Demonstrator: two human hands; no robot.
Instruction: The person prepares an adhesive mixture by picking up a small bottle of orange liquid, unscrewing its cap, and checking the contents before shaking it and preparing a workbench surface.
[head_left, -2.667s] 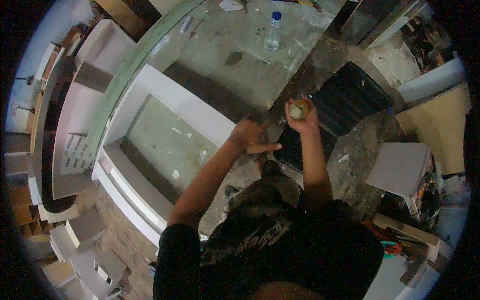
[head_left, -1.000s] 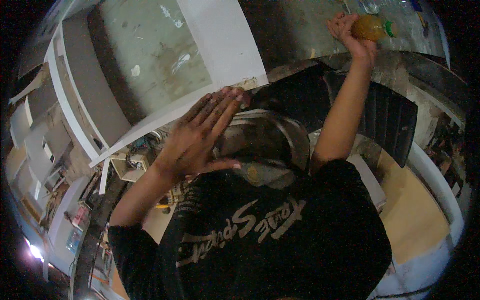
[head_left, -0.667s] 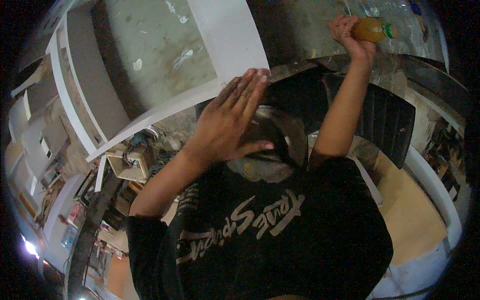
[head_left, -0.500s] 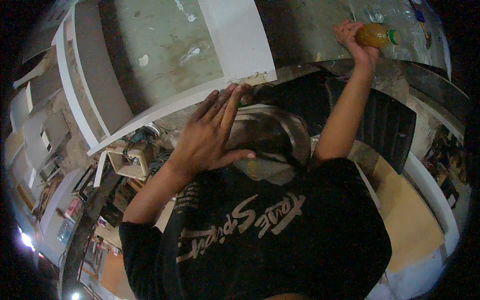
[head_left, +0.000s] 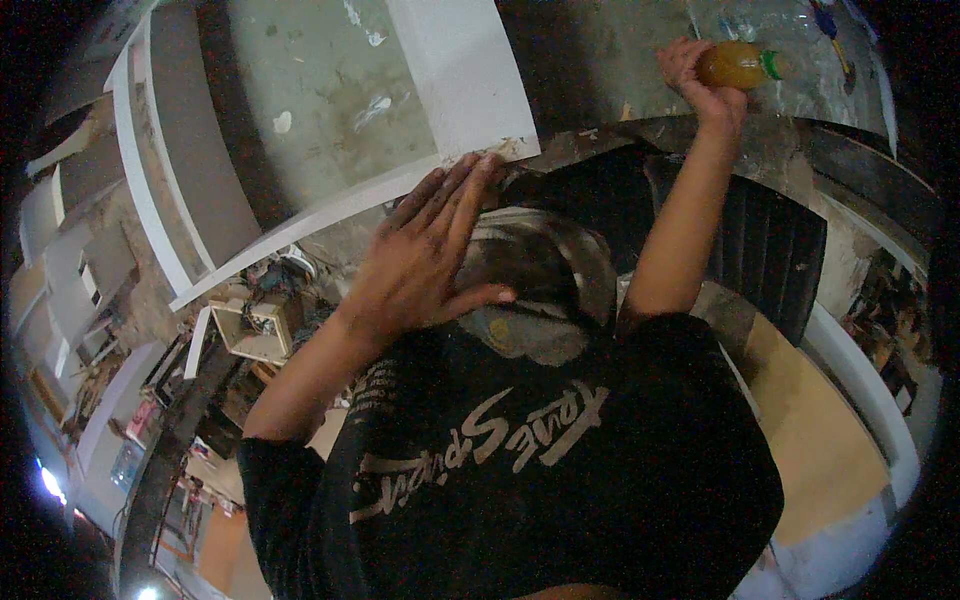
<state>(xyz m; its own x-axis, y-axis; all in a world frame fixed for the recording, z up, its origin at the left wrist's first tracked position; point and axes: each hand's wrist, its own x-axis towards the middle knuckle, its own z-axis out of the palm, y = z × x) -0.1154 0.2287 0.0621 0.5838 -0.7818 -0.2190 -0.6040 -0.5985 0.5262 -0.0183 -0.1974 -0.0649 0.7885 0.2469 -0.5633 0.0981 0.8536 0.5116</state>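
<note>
A white frame with a wide board and a narrow edge strip lies on the stained greenish worktop. My left hand is stretched out flat, thumb spread, its dark-smudged fingertips at the frame's near corner. Whether they press on it or only hover, I cannot tell. Farther off to the right, my right hand is wrapped around a clear bottle of amber liquid, tipped on its side with its green-ringed neck pointing right. The fingers partly cover the bottle's base end.
A blue-handled brush lies at the far right of the worktop. Left of my arm stand a small open wooden box and tangled cables. A black ribbed seat-like panel and a tan board are at my right.
The view has shifted slightly, moving the frame a little left in the picture. My left hand has slid slightly away from me along the corner. The bottle stays in my right hand.
</note>
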